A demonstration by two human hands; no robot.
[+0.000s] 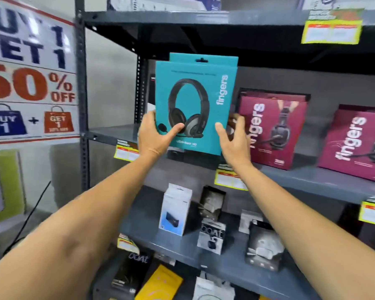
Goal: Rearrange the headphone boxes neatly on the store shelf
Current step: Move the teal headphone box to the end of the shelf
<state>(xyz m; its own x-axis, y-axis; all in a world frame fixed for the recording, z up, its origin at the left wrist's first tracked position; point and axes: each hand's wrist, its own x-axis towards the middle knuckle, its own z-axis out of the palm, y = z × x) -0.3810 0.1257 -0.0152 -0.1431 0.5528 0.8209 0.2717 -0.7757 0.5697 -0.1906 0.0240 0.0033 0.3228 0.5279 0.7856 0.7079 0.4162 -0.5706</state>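
Fingers [236,124] of the right hand [235,144] curled round the right edge of the teal headphone box [195,100], thumb flat on its front; left hand [154,137] clamped on the opposite lower edge, thumb likewise pressed to the front face. Gripped low at both sides, seemingly to keep the tall carton upright and square while being set at the left end of the middle shelf [301,180]. Bottom edge raised a little above the shelf lip, judging by the gap beneath. Smooth printed cardboard, flat and rectangular, with a hang tab at the top. Just beside to the right, a maroon box [273,131], same sort of carton, standing slightly turned; farther right, another maroon box [355,144], well apart. Below, on the lower shelf [225,267], small white and black cartons scattered loosely. Yellow price tags [230,178] stuck along the shelf edges.
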